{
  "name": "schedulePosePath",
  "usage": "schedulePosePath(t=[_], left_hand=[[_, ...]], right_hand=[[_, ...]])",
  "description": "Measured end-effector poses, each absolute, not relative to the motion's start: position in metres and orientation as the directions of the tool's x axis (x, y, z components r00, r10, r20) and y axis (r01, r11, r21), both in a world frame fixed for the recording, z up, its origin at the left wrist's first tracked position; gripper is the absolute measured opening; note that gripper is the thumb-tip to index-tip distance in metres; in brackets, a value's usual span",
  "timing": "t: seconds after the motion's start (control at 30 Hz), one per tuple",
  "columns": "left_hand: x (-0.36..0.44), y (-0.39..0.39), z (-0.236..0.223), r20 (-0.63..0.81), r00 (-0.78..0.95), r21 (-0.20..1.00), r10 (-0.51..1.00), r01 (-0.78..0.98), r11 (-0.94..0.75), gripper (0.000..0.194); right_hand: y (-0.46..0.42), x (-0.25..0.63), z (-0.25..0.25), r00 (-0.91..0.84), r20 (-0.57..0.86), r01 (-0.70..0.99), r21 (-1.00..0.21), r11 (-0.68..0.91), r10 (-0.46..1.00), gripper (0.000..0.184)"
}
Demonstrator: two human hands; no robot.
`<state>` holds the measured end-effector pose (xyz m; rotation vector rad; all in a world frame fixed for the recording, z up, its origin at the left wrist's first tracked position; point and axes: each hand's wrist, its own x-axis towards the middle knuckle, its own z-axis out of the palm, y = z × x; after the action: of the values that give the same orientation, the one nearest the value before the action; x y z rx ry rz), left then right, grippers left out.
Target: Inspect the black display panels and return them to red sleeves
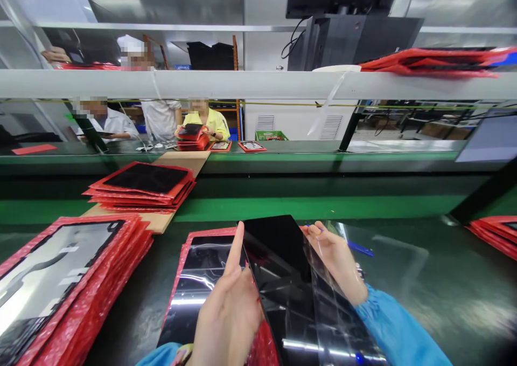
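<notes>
A glossy black screen panel (pixel 278 263) is tilted up in front of me. My left hand (pixel 228 309) grips it along its left edge, with the index finger stretched up that edge. My right hand (pixel 337 255) pinches a clear film (pixel 329 301) near the panel's upper right corner. The film lies along the panel's right side and appears partly lifted. Beneath and to the left, another black panel (pixel 194 280) rests on red bubble wrap (pixel 182 253). A blue strip (pixel 361 248) shows just beyond my right wrist.
Stacks of panels in red bubble wrap stand at left (pixel 121 280), on a cardboard sheet (pixel 161 223) and at the right edge (pixel 496 236). Clear sheet (pixel 404 263) lies on the green bench (pixel 452 296). A shelf rail (pixel 242 84) crosses ahead; several people work beyond.
</notes>
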<state>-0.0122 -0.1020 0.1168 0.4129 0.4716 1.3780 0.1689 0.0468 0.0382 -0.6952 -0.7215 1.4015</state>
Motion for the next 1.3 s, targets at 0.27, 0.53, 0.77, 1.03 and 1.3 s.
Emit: schedulePosePath(t=[0.27, 0.53, 0.77, 1.03, 1.3], left_hand=[[-0.013, -0.099, 0.115, -0.114, 0.107, 0.488, 0.988, -0.86, 0.149, 0.067], [-0.013, -0.098, 0.113, -0.133, 0.09, 0.518, 0.987, -0.843, 0.146, 0.069], [-0.015, -0.098, 0.103, -0.034, 0.067, 0.701, 0.997, -0.709, 0.072, 0.065], [-0.011, -0.095, 0.096, 0.081, 0.073, 0.759, 0.994, -0.65, -0.014, 0.097], [-0.003, -0.075, 0.077, -0.04, -0.153, 0.95, 0.987, -0.313, -0.01, 0.085]], right_hand=[[0.048, 0.171, 0.035, -0.086, -0.057, -0.654, -0.75, -0.099, 0.995, 0.02], [0.047, 0.165, 0.04, -0.069, -0.065, -0.638, -0.764, -0.094, 0.995, 0.024], [0.027, 0.163, 0.063, 0.041, 0.008, -0.62, -0.784, 0.031, 0.999, 0.031], [0.012, 0.161, 0.072, 0.031, 0.044, -0.546, -0.836, 0.054, 0.999, 0.04], [0.006, 0.179, 0.052, 0.166, 0.224, -0.339, -0.901, 0.269, 0.96, 0.023]])
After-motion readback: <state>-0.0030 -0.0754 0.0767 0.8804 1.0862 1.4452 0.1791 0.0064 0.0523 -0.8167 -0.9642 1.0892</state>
